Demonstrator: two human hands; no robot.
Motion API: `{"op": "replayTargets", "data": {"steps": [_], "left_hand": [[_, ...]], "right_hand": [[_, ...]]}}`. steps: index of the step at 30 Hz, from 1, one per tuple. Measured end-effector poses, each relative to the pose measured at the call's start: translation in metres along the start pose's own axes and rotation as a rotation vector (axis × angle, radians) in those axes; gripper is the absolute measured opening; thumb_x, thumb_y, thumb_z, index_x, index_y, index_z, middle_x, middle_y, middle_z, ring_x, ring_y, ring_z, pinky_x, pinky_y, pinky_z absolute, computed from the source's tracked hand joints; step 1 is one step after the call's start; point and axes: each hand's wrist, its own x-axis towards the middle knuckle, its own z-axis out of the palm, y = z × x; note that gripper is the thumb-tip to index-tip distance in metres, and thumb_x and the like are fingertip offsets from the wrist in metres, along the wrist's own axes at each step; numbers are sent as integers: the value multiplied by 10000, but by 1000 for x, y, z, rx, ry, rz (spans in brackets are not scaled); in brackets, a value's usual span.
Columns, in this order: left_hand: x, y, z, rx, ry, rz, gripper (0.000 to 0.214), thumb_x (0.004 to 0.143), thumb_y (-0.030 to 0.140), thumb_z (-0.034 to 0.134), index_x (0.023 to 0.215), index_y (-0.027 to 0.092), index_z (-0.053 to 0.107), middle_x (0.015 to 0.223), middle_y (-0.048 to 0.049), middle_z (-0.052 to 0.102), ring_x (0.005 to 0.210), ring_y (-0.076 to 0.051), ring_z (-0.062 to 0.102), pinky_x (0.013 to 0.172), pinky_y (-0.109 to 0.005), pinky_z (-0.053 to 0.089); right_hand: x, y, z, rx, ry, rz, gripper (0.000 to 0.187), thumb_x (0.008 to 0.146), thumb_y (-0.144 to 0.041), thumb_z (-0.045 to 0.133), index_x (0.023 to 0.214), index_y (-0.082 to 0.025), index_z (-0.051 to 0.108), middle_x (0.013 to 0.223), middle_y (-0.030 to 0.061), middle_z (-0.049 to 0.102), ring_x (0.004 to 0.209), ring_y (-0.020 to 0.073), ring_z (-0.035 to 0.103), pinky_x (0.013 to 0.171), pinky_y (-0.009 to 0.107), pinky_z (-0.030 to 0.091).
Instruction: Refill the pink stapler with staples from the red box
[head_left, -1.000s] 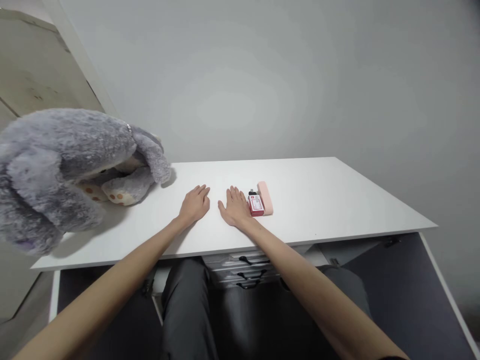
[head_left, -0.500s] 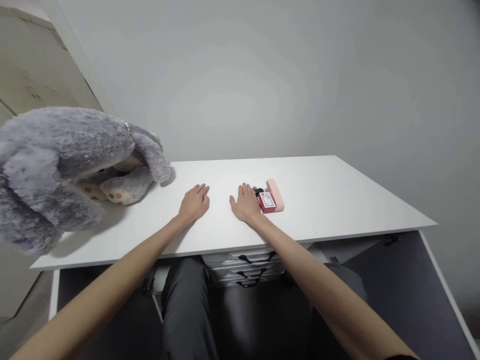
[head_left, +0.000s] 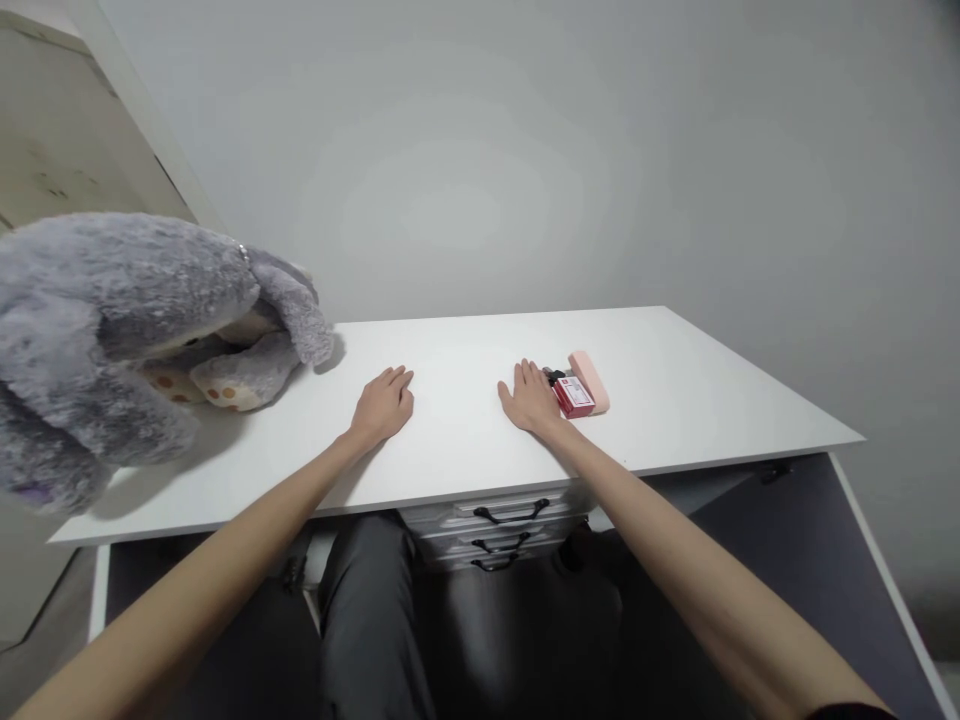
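Note:
My right hand lies flat on the white tabletop, fingers stretched out and thumb apart. Its outer edge is against a small red box with a white label. Behind that box sits a small black item, partly hidden by my fingers, its kind unclear. A pale pink oblong case lies against the box's right side. My left hand rests on the tabletop to the left, fingers loosely extended and holding nothing.
A large grey plush toy occupies the left end of the table, leaning over its edge. Drawers with black handles are below the front edge. Dark panels flank my legs, and a grey wall stands behind.
My right hand has slid rightward along the tabletop, and the red box, black item and pink case have shifted right with it. My left hand stays in place; the view has shifted slightly.

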Motion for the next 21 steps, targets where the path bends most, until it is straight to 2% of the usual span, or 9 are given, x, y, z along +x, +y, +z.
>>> {"op": "replayTargets", "data": {"steps": [5,11,16,21], "left_hand": [[0,0,0,-17,3,-12,561,1018,249,411,1514,151,655,1644,-83,568,1574,-293,467,1336,-437,348],[-1,2,-1,-25,-19,-25,574,1030,254,380,1530,132,633,1658,-102,549,1588,-290,445,1341,-446,331],[0,2,-1,-18,-29,-21,587,1032,257,358,1537,114,620,1667,-114,536,1591,-291,438,1339,-443,327],[0,1,0,-10,-20,-26,573,1029,268,372,1529,174,636,1660,-62,552,1589,-272,442,1338,-431,331]], "right_hand": [[3,34,-6,-32,11,22,760,1119,-448,271,1687,58,288,1801,245,225,1696,324,178,1375,439,111],[7,80,-11,-75,25,37,762,1115,-440,256,1675,75,301,1791,267,242,1689,349,199,1377,459,123],[9,119,-14,-92,34,18,777,1111,-488,224,1670,41,326,1785,261,265,1688,337,218,1370,466,167],[11,154,-16,-110,45,-12,798,1103,-528,204,1665,19,351,1775,263,293,1684,337,236,1367,485,185]]}}
